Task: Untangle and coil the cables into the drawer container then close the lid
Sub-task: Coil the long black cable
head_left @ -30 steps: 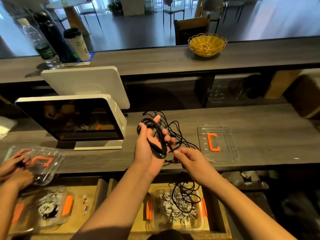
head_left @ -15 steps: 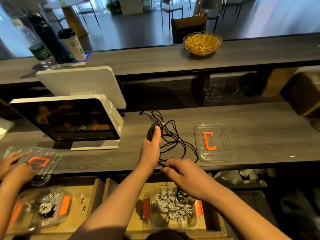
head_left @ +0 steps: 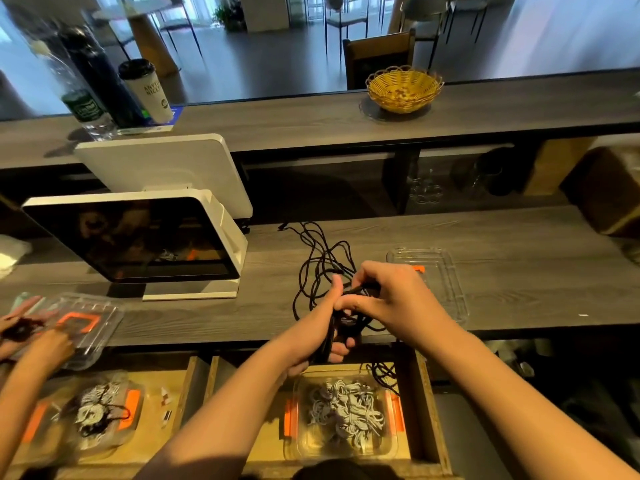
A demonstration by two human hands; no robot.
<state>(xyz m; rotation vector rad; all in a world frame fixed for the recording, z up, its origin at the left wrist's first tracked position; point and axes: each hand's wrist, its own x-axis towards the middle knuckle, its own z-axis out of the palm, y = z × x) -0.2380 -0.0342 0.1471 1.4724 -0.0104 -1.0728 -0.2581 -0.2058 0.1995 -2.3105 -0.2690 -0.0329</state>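
A black cable point(head_left: 313, 268) lies tangled on the grey counter, one end trailing toward the back. My left hand point(head_left: 320, 330) grips a coiled bundle of it at the counter's front edge. My right hand point(head_left: 388, 299) pinches a strand of the same cable just above the left hand. A loose loop hangs down into the open wooden drawer point(head_left: 424, 410). In the drawer stands a clear container point(head_left: 298, 441) with orange clips, holding several coiled white cables. Its clear lid point(head_left: 446, 282) with an orange latch lies on the counter, partly behind my right hand.
A white point-of-sale screen point(head_left: 138, 244) stands at the left. Another person's hands point(head_left: 38, 344) work on a second clear lid at far left, above a second container point(head_left: 104, 414). A yellow basket point(head_left: 403, 88), a cup and bottles stand on the upper shelf.
My left hand has dropped toward the counter's front edge with the coil. My right hand rose from below the edge to the left hand and now pinches a strand above it.
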